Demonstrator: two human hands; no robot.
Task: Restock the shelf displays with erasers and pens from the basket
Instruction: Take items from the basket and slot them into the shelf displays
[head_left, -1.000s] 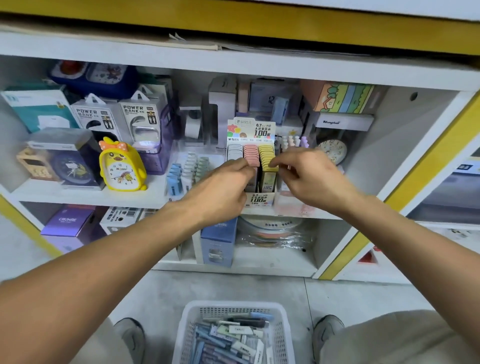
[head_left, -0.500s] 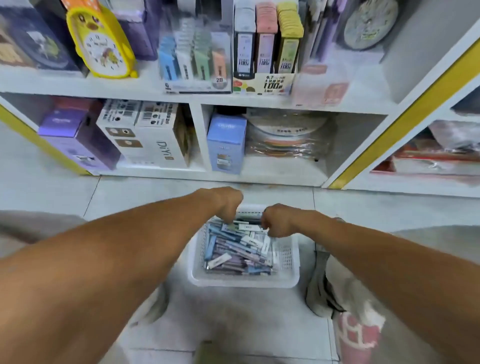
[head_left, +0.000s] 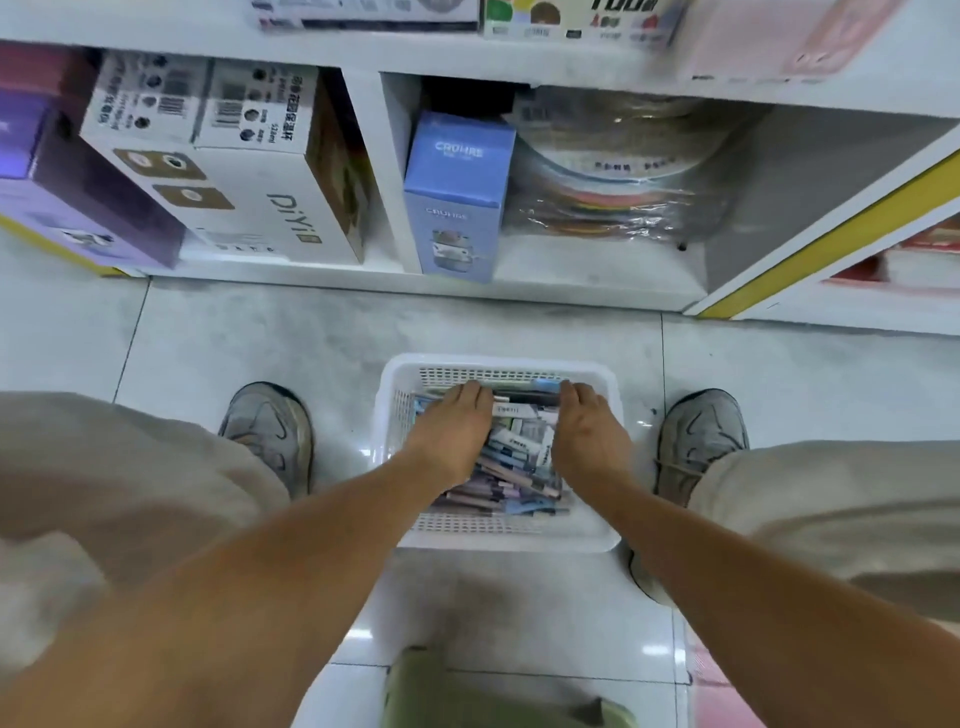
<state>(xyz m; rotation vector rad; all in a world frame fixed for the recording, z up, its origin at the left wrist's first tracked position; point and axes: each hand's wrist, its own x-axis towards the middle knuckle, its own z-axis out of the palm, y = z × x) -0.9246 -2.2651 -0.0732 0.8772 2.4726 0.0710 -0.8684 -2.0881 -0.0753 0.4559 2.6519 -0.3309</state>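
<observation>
A white plastic basket (head_left: 498, 540) stands on the tiled floor between my feet, filled with pens and erasers (head_left: 511, 467) in blue, pink and white. My left hand (head_left: 452, 431) lies palm down on the pile at the left, fingers reaching toward the far wall. On the right of the pile rests my right hand (head_left: 587, 436), also palm down. Both hands' fingertips are buried among the items, so any grip is hidden. The display shelf (head_left: 519, 52) shows only as a strip along the top edge.
The bottom shelf holds a white DIYI carton (head_left: 249, 176), a purple box (head_left: 67, 208), a blue box (head_left: 457, 192) and wrapped round plates (head_left: 623, 182). My grey shoes (head_left: 270, 431) flank the basket. A yellow shelf post (head_left: 831, 228) slants at right.
The view has tipped down from the display shelf to the floor. Both hands left the eraser display, came down and now rest inside the basket on the pile.
</observation>
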